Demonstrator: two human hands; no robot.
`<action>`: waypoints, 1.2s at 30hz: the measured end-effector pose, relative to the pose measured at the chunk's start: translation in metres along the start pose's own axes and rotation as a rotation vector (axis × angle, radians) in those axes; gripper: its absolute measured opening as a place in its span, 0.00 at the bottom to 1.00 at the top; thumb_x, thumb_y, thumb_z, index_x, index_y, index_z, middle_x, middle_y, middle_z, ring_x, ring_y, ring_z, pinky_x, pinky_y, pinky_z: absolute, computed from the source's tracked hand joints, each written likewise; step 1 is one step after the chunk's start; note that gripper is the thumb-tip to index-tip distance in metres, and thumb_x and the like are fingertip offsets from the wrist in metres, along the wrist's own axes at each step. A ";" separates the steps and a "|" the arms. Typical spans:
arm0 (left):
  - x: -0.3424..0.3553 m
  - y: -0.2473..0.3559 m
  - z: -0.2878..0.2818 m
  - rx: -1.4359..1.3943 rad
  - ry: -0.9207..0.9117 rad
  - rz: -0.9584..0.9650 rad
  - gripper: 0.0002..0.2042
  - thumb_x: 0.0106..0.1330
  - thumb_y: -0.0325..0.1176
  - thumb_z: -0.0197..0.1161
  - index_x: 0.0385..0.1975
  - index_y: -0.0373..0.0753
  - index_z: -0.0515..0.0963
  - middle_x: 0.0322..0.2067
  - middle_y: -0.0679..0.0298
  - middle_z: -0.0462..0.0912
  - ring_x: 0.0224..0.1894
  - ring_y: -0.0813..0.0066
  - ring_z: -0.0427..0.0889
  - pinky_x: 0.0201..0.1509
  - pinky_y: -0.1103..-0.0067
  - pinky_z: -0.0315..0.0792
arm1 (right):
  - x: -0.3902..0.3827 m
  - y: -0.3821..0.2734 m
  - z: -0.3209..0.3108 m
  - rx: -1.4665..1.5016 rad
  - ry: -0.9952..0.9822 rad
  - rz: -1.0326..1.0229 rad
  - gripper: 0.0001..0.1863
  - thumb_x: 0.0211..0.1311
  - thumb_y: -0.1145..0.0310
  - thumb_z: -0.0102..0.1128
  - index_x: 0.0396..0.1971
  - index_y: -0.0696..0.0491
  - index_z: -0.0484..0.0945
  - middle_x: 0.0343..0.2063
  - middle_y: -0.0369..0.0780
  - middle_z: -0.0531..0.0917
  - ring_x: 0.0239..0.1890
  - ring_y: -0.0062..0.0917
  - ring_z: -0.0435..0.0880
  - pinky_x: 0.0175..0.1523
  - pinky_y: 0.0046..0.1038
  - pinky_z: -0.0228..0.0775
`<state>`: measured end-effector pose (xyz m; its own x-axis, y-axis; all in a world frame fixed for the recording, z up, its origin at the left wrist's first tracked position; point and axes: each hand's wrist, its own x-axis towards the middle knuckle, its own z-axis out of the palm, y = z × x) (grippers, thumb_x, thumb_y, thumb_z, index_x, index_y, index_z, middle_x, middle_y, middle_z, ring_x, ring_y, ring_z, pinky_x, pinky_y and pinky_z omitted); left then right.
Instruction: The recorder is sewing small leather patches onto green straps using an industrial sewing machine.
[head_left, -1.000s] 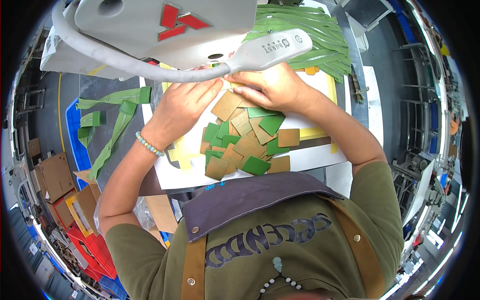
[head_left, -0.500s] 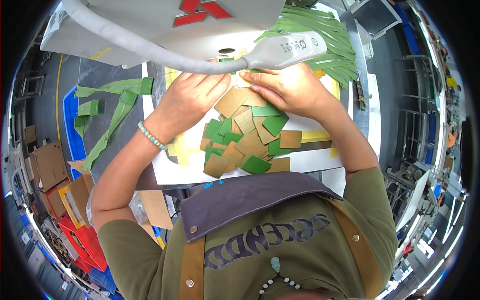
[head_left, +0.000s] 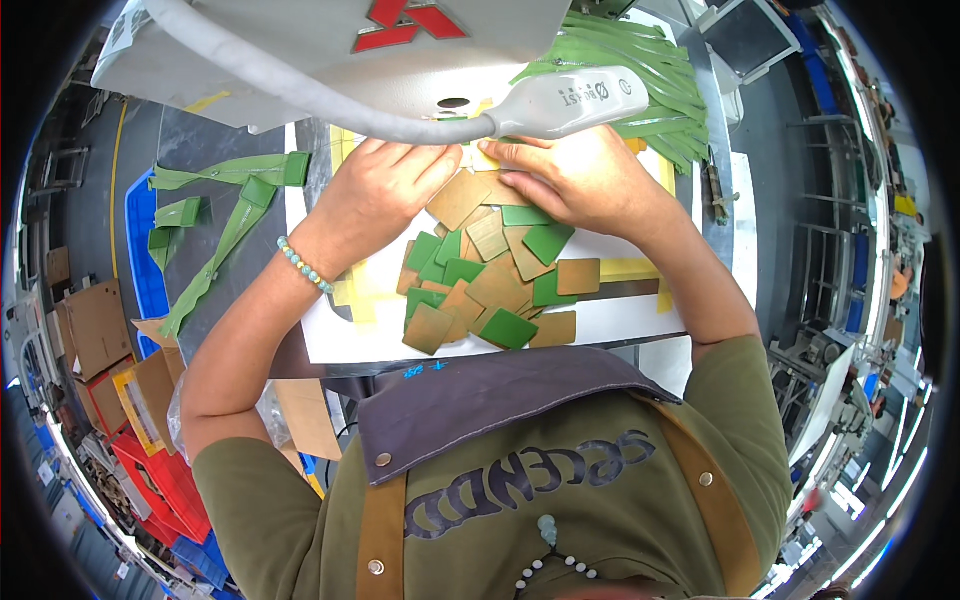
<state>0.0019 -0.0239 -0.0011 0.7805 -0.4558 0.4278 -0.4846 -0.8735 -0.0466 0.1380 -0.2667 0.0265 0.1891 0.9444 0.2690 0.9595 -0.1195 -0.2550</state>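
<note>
My left hand and my right hand meet at the far side of the work surface, beneath a white machine head. The fingers of both are bent and pressed down close together. What lies under the fingertips is partly hidden by a white lamp and its flexible arm, so I cannot make it out. Just in front of the hands spreads a loose pile of rounded square pieces, some green, some tan. My right thumb is close to the pile's far edge.
Green strips with square ends lie on the dark table at left, beside a blue bin. A thick bundle of green strips lies at the far right. Cardboard boxes and a red crate are at lower left.
Both hands keep nearly the same place and pose. The whole view has shifted slightly; the pile looks unchanged.
</note>
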 end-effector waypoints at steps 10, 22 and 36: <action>-0.001 0.004 0.000 -0.032 -0.053 -0.036 0.17 0.63 0.25 0.63 0.53 0.36 0.84 0.53 0.61 0.89 0.53 0.68 0.87 0.58 0.70 0.78 | 0.004 -0.002 -0.012 0.035 -0.072 -0.011 0.18 0.63 0.65 0.70 0.51 0.55 0.87 0.43 0.42 0.90 0.45 0.40 0.89 0.52 0.40 0.81; -0.004 0.003 0.004 0.015 0.020 -0.016 0.16 0.62 0.28 0.64 0.50 0.34 0.83 0.50 0.59 0.87 0.58 0.62 0.84 0.66 0.67 0.77 | 0.003 -0.002 -0.011 0.028 -0.097 -0.010 0.19 0.64 0.66 0.70 0.53 0.55 0.86 0.39 0.41 0.88 0.42 0.38 0.89 0.48 0.38 0.82; -0.010 -0.009 0.008 -0.132 0.103 -0.129 0.16 0.64 0.25 0.66 0.52 0.37 0.83 0.46 0.60 0.87 0.48 0.59 0.84 0.57 0.66 0.78 | 0.008 -0.004 -0.009 -0.108 -0.092 0.061 0.16 0.70 0.60 0.68 0.53 0.49 0.85 0.46 0.42 0.86 0.51 0.41 0.85 0.57 0.41 0.77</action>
<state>0.0022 -0.0130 -0.0124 0.7985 -0.3159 0.5125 -0.4362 -0.8903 0.1307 0.1378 -0.2614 0.0384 0.2323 0.9580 0.1682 0.9647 -0.2048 -0.1658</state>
